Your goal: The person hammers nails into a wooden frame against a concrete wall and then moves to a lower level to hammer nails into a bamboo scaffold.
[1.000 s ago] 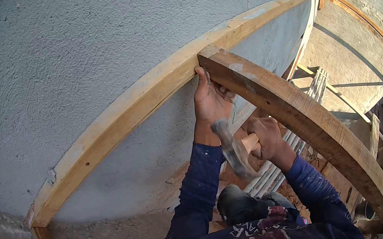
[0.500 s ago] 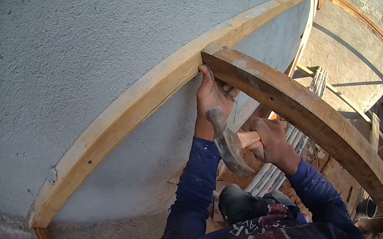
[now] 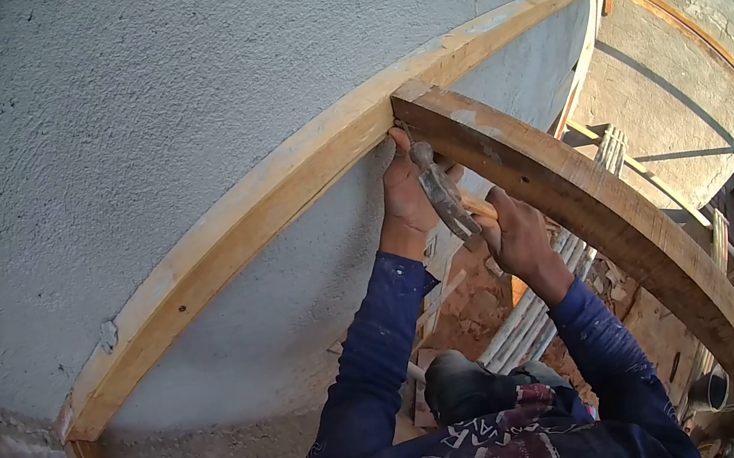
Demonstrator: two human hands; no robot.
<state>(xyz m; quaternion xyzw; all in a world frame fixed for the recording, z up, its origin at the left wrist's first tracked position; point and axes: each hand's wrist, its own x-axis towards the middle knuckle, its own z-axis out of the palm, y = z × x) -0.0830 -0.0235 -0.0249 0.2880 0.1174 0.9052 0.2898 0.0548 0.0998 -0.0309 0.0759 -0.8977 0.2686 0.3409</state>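
My right hand point(image 3: 521, 237) is closed around the wooden handle of a claw hammer point(image 3: 446, 194). The hammer's metal head is raised close to my left hand point(image 3: 405, 191), partly covering its fingers. That hand is pinched at the corner where a dark wooden beam point(image 3: 561, 172) meets a lighter wooden strip point(image 3: 280, 175). Between its fingertips shows what looks like a thin nail point(image 3: 404, 129), set near the beam's end; most of it is hidden.
A rough grey plastered wall point(image 3: 170, 97) rises behind the light strip. Long poles point(image 3: 524, 324) lie below, over reddish rubble point(image 3: 472, 304). At the lower right stands a dark bucket point(image 3: 708, 392). Another plastered wall point(image 3: 666, 101) carries a wooden strip at the right.
The hammer has moved up, its head now beside my left fingers at the joint. My right hand rose slightly with it; my left hand stays at the corner.
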